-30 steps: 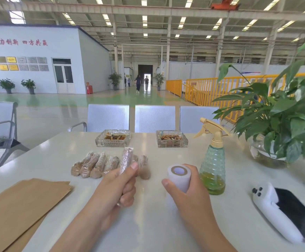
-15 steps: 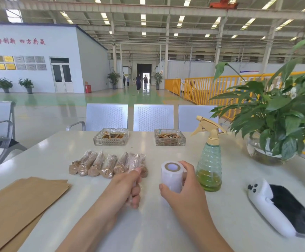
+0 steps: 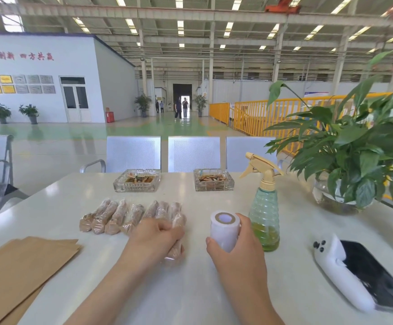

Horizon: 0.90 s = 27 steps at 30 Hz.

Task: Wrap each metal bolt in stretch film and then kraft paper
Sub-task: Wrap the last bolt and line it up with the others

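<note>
On the white table (image 3: 214,289) my left hand (image 3: 155,238) curls around 1 film-wrapped bolt (image 3: 175,250), at the end of the row of wrapped bolts (image 3: 120,214), maybe 7. My right hand (image 3: 235,249) grips the film roll (image 3: 224,231). The kraft paper (image 3: 19,273) lies unused, so paper wrapping is left.

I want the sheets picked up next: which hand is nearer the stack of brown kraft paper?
Left. The left hand, gripping a film-wrapped bolt, sits just right of the brown kraft paper stack; the right hand, holding the white stretch-film roll, is farther right.
</note>
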Motion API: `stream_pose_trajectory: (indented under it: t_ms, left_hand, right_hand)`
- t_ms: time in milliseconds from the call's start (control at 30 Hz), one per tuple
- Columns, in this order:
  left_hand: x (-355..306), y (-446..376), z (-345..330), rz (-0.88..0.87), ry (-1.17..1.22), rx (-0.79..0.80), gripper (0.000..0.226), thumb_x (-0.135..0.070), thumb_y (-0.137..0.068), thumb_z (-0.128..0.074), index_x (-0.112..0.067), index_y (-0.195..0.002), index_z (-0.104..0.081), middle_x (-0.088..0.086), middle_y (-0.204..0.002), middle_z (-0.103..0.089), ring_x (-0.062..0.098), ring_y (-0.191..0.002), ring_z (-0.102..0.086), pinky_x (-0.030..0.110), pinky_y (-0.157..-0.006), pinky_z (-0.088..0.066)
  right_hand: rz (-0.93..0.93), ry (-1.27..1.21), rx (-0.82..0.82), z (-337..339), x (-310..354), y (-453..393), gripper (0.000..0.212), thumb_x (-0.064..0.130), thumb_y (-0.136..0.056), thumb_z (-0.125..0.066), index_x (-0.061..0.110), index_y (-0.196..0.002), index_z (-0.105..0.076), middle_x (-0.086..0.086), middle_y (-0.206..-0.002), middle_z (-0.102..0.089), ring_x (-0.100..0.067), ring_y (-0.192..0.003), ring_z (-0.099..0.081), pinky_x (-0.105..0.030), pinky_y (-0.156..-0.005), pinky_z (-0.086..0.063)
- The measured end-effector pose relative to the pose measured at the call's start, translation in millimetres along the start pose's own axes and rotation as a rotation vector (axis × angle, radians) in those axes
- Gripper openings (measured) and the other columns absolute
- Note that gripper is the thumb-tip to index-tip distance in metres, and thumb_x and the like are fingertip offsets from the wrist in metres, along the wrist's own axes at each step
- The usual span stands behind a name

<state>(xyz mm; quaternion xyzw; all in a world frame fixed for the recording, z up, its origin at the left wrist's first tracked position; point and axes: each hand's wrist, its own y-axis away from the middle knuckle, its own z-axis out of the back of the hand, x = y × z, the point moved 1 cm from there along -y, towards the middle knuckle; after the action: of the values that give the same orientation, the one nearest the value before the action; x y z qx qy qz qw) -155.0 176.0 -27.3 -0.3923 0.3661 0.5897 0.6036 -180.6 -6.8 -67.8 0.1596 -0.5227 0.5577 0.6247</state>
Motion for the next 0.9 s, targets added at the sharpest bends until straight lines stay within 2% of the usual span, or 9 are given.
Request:
stream_pose_trajectory:
  t_ms: [100, 167, 233, 367, 467, 567, 700, 767, 900]
  left_hand:
    - [-22.5, -29.2, -10.2, 0.002, -0.18, -0.056, 0.039, -0.033, -0.084, -0.066, -0.007, -0.055, -0.07, 0.006, -0.057, -0.071, 0.01, -0.049, -0.065, 0.015, -0.044, -0.043]
    - [-35.6, -57.1, -19.4, -0.001, -0.28, -0.077, 0.039, -0.035, -0.082, -0.067, -0.007, -0.056, -0.07, 0.005, -0.058, -0.072, 0.015, -0.054, -0.069, 0.021, -0.051, -0.051]
    - [-44.4, -84.6, -29.9, -0.017, -0.436, -0.138, 0.035, -0.036, -0.083, -0.069, -0.007, -0.063, -0.068, 0.006, -0.065, -0.07, 0.024, -0.064, -0.067, 0.029, -0.057, -0.053]
    - [-45.0, -122.2, -54.3, -0.033, -0.727, -0.22, 0.026, -0.036, -0.088, -0.067, -0.014, -0.08, -0.057, 0.004, -0.081, -0.056, 0.026, -0.078, -0.058, 0.028, -0.06, -0.04]
    - [-36.4, -137.4, -67.1, -0.007, -0.914, -0.22, 0.025, -0.03, -0.091, -0.063, -0.016, -0.111, -0.064, 0.004, -0.109, -0.063, 0.028, -0.105, -0.063, 0.032, -0.073, -0.041]
    - [-27.2, -145.7, -69.5, 0.024, -1.019, -0.183, 0.03, -0.027, -0.089, -0.062, -0.019, -0.118, -0.063, 0.002, -0.115, -0.063, 0.026, -0.11, -0.063, 0.034, -0.074, -0.041]
    - [-24.1, -142.3, -64.2, -0.016, -1.009, -0.212, 0.036, -0.049, -0.096, -0.052, -0.021, -0.116, -0.062, 0.002, -0.114, -0.063, 0.027, -0.107, -0.063, 0.033, -0.074, -0.04]
    - [-26.8, -130.8, -60.6, -0.138, -0.94, -0.272, 0.034, -0.047, -0.101, -0.045, -0.02, -0.111, -0.063, 0.004, -0.109, -0.062, 0.03, -0.1, -0.063, 0.036, -0.075, -0.044]
    - [-27.4, -83.7, -51.1, -0.37, -0.446, -0.174, 0.034, -0.043, -0.103, -0.045, -0.024, -0.087, -0.068, -0.007, -0.081, -0.069, 0.022, -0.081, -0.065, 0.036, -0.07, -0.054]
  right_hand:
    - [-0.015, 0.02, 0.017, -2.1, -0.7, -1.5, 0.071, 0.042, -0.08, -0.076, 0.043, -0.14, -0.037, 0.022, -0.122, -0.048, -0.009, -0.125, -0.045, -0.031, -0.087, -0.041]
    - [-0.014, 0.003, 0.023, -2.6, -1.1, -2.7, 0.072, 0.041, -0.08, -0.077, 0.044, -0.139, -0.037, 0.024, -0.115, -0.045, -0.009, -0.123, -0.045, -0.029, -0.085, -0.038]
    - [-0.012, 0.006, 0.038, -3.4, -2.1, -3.8, 0.071, 0.043, -0.08, -0.076, 0.049, -0.136, -0.033, 0.027, -0.113, -0.042, -0.008, -0.124, -0.044, -0.028, -0.086, -0.038]
    - [-0.014, 0.004, 0.047, -4.8, -1.4, -5.2, 0.069, 0.045, -0.08, -0.076, 0.063, -0.119, -0.022, 0.038, -0.107, -0.037, -0.002, -0.12, -0.04, -0.023, -0.083, -0.033]
    - [-0.003, 0.01, 0.046, -5.7, -2.7, -5.1, 0.075, 0.048, -0.08, -0.075, 0.056, -0.136, -0.026, 0.038, -0.108, -0.036, -0.001, -0.123, -0.039, -0.021, -0.083, -0.032]
    - [0.013, 0.01, 0.045, -5.9, -3.6, -5.8, 0.076, 0.048, -0.079, -0.076, 0.055, -0.136, -0.026, 0.034, -0.109, -0.039, -0.001, -0.123, -0.04, -0.021, -0.083, -0.032]
    - [0.023, 0.026, 0.048, -7.5, -4.6, -6.5, 0.078, 0.048, -0.08, -0.076, 0.049, -0.141, -0.028, 0.028, -0.118, -0.04, -0.004, -0.126, -0.041, -0.023, -0.088, -0.038]
    - [0.041, 0.024, 0.044, -8.7, -5.5, -6.8, 0.078, 0.048, -0.08, -0.077, 0.047, -0.142, -0.03, 0.027, -0.119, -0.041, -0.005, -0.125, -0.043, -0.024, -0.091, -0.039]
    - [0.056, 0.02, 0.034, -12.3, -5.7, -6.8, 0.074, 0.046, -0.081, -0.076, 0.045, -0.142, -0.034, 0.028, -0.121, -0.044, -0.005, -0.126, -0.043, -0.025, -0.093, -0.04]
